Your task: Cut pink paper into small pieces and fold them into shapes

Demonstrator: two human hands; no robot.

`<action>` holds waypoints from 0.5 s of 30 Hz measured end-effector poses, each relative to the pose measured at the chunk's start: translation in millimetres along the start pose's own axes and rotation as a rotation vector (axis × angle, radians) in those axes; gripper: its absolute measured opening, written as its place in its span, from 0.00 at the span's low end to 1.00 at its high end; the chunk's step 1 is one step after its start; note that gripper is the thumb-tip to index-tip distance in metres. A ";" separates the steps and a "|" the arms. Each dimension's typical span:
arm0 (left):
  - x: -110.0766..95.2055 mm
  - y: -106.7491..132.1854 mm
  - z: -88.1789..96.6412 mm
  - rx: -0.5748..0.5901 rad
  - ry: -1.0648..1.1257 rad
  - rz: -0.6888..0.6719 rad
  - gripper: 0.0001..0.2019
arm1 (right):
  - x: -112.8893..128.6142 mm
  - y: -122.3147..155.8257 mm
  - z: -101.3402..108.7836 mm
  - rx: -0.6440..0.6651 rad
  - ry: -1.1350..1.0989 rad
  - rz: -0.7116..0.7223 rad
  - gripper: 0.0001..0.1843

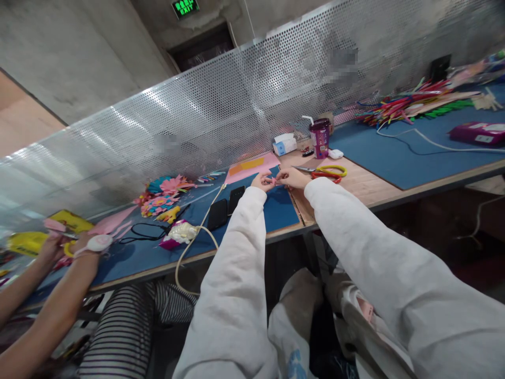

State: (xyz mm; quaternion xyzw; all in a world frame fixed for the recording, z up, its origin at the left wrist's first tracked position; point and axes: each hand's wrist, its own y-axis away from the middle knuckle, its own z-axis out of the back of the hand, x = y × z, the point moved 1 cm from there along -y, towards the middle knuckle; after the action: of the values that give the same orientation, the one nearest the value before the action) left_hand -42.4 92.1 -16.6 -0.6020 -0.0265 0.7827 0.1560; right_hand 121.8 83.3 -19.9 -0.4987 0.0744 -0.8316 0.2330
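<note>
Both of my hands meet over the blue table mat (282, 208), fingers pinched around a small piece of pink paper (273, 181). My left hand (262, 181) grips it from the left, and my right hand (294, 178) from the right. The piece is too small to make out its exact shape. Just right of my right hand lie scissors (331, 171) with yellow and red handles. Behind my hands a pink paper sheet (252, 167) with an orange strip lies flat. Two dark phones (218, 214) rest left of my left forearm.
A purple cup (320, 139) with a straw and a tissue pack (284, 143) stand at the back. Left lie paper flowers (160, 200) and a cable (185, 255). A co-worker's hands (81, 242) hold scissors and pink paper. Pipe cleaners (410, 102) are piled right. A perforated metal screen (205, 105) borders the table.
</note>
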 end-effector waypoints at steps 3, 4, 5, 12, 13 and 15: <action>-0.8 0.4 0.6 0.024 0.002 -0.006 0.22 | 0.8 0.3 0.1 -0.006 -0.011 0.004 0.12; -1.4 0.6 0.7 0.033 0.002 -0.008 0.22 | 1.1 0.5 0.1 -0.007 -0.014 0.001 0.12; -2.1 0.9 0.8 0.038 0.002 -0.008 0.22 | 1.5 0.7 0.2 -0.011 -0.016 -0.001 0.11; -7.5 4.3 -1.8 -0.011 0.009 0.016 0.22 | 1.1 0.3 0.4 -0.020 -0.037 0.000 0.12; -7.9 4.7 -2.0 -0.013 0.012 0.016 0.22 | 0.5 0.0 0.4 -0.024 -0.040 -0.002 0.12; -8.3 4.9 -1.8 -0.002 0.014 0.017 0.22 | -0.8 -0.6 0.5 -0.027 -0.046 -0.009 0.12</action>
State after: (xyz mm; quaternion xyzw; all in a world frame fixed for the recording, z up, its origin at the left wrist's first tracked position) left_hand -39.9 84.9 -10.4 -0.6078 -0.0213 0.7797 0.1489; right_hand 122.4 84.2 -20.0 -0.5212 0.0778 -0.8198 0.2241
